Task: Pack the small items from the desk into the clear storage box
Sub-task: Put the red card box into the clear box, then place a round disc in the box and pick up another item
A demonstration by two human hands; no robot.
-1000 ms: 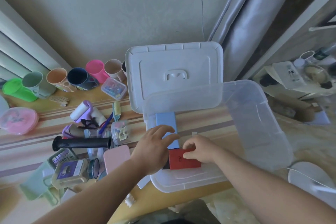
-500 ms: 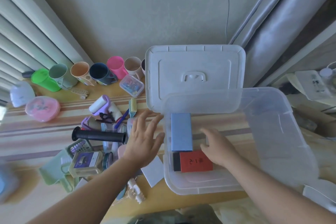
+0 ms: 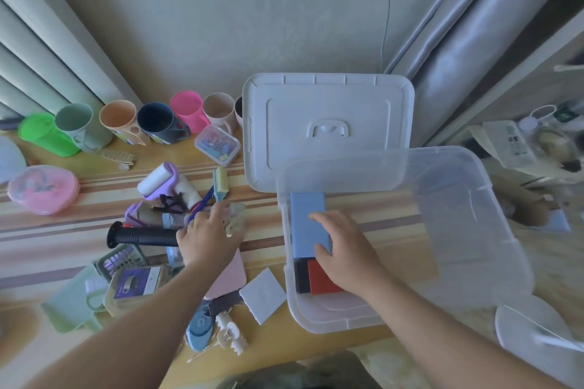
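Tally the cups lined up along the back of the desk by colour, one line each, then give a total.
Bright green cup: 1
Grey-green cup: 1
Peach cup: 1
Dark navy cup: 1
Pink cup: 1
Beige cup: 1
Dark cup, mostly hidden behind the white lid: 1
Total: 7

Open clear storage box (image 3: pixel 474 230) holds blue (image 3: pixel 305 215) and red (image 3: pixel 319 278) items (flat).
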